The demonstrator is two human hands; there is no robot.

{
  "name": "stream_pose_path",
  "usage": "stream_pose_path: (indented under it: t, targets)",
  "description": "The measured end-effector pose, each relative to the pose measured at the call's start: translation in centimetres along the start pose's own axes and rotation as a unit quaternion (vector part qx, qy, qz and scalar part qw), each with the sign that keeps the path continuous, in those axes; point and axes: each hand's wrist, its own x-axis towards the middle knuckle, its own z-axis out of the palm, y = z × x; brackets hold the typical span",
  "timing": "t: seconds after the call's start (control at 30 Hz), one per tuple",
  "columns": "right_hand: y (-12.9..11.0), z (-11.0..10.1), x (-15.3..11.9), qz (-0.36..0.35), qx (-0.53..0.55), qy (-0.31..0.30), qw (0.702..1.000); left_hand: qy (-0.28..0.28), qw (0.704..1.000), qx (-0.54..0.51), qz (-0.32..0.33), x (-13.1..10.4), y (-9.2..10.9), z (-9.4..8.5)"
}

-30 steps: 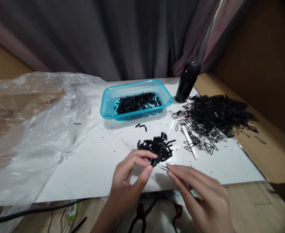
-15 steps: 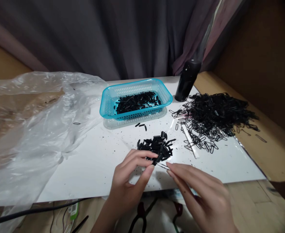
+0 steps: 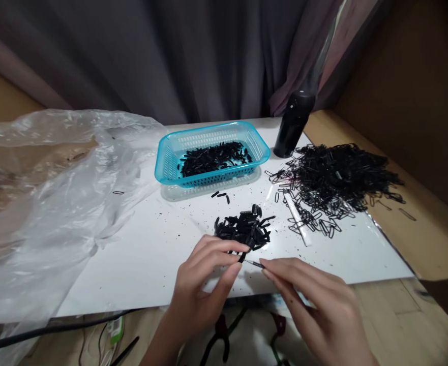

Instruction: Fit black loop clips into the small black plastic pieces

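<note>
My left hand [image 3: 203, 279] is closed in a pinch on a small black strip [image 3: 242, 258] above the white board. My right hand [image 3: 315, 297] pinches a thin wire piece [image 3: 255, 263], dark near the fingers and bright at its far end. The wire's tip meets the strip at my left fingertips; whether it is inside the strip I cannot tell. Just behind the hands lies a heap of short black pieces [image 3: 246, 227]. Farther back stands a blue plastic basket [image 3: 163, 170] with more such pieces in it.
A tangled pile of black wire loops [image 3: 340, 175] lies at the right, beside a white strip [image 3: 298, 218]. Behind it stands a dark bottle-like object [image 3: 292, 124]. Clear plastic sheeting [image 3: 63, 218] covers the left. Red-and-black handles [image 3: 221, 330] show below the white board [image 3: 140, 269].
The wire piece has turned: two prongs showed before, and now it looks like one line. Both hands keep almost the same place. The whole view has shifted slightly.
</note>
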Motion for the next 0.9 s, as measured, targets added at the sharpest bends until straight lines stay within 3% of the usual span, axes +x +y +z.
stream_pose_path:
  t: [0.27,0.43,0.67,0.9]
  targets:
    - [-0.2,0.2,0.5,0.071,0.087,0.024,0.993,0.017,1.0,-0.005,-0.019,0.2,0.7,0.3]
    - [-0.8,0.2,0.6,0.056,0.12,0.034,0.991,0.02,0.999,0.036,-0.034,0.4,0.2,0.9]
    - [0.4,-0.1,-0.2,0.012,0.006,0.05,0.999,0.043,0.998,-0.033,-0.033,0.0,-0.2,0.9]
    - [0.5,-0.2,-0.6,-0.031,-0.026,0.034,0.999,0.054,0.998,-0.037,-0.02,0.0,0.0,0.9]
